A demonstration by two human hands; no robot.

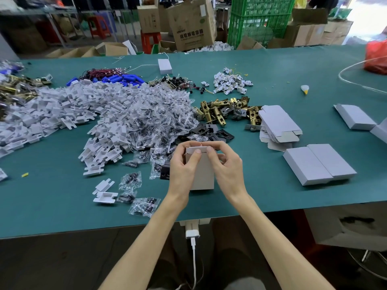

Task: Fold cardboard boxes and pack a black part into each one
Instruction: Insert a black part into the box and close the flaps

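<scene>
left hand (184, 166) curled round box, thumb on top flap | box (204, 174) upright over table (62, 195), flap closing | black parts (211, 132) loose just behind | right hand (227, 166) gripping likewise | flat blanks (278, 124) unfolded: work left | closed boxes (318, 164): few done

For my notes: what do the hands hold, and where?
The left hand and right hand grip one cardboard box by its upper sides, thumbs on the top flap.
</scene>
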